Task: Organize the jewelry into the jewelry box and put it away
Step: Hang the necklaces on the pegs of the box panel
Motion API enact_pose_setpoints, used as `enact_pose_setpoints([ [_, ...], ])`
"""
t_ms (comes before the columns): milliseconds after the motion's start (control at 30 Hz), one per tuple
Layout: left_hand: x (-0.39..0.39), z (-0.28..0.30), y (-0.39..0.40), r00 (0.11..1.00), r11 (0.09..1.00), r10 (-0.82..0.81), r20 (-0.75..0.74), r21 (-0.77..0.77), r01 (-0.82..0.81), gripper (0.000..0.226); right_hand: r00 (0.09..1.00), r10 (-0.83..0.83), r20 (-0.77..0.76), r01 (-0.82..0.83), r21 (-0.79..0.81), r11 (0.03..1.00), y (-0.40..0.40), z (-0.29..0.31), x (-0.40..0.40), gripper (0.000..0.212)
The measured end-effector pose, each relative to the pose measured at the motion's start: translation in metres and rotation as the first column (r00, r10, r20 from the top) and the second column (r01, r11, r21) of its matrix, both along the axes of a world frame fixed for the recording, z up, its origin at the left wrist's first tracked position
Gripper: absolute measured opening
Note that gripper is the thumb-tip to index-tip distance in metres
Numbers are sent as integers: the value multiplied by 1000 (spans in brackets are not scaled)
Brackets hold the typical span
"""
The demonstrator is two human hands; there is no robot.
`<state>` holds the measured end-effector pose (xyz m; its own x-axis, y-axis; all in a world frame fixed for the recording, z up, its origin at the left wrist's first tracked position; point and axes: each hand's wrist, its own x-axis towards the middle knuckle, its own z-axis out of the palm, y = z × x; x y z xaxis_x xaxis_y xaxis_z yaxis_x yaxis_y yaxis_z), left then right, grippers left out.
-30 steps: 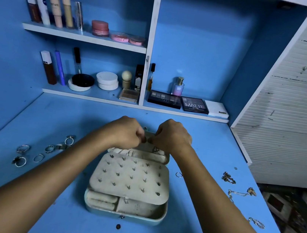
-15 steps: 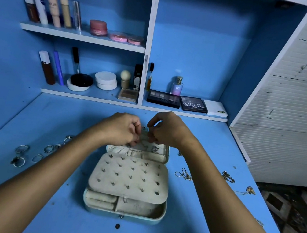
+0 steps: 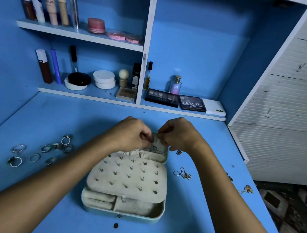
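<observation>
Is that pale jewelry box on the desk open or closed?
Open: the jewelry box shows its bottom compartments, and its earring panel lies exposed.

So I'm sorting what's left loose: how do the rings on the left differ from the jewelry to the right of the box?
The rings are plain silvery bands; the jewelry on the right looks like tangled hooks and chains, some of it gold. The rings lie clustered in one patch; the right-side jewelry is strung out toward the desk's edge. Both lie loose on the desk, outside the box.

Both forearms (image 3: 42, 185) bare, no sleeves or jewellery.
</observation>
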<state>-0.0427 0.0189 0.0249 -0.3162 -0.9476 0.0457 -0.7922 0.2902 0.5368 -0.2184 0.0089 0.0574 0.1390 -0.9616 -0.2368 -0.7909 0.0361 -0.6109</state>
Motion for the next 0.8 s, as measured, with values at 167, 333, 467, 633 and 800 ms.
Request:
enact_pose_setpoints([
  [167, -10, -6, -7, 998, 999, -34, 52, -11, 34, 13, 995, -95, 24, 93, 82, 992, 4, -4, -17, 18],
  [333, -10, -9, -9, 994, 999, -50, 93, -6, 51, 12, 997, -67, 39, 60, 152, 986, 12, -8, -30, 26],
  [467, -10, -7, -9, 996, 999, -41, 78, -8, 42, 9, 1000, 6, 3, -7, 192, 981, 17, -14, -33, 24],
  [633, -9, -7, -9, 998, 1000, -28, 55, -8, 29, 5, 999, 35, -13, -32, 147, 989, 18, -22, -34, 15],
  [800, -8, -11, -10, 999, 1000, -6, 32, 0, 6, 4, 997, 56, -53, -52, 83, 995, 21, -26, -37, 18],
])
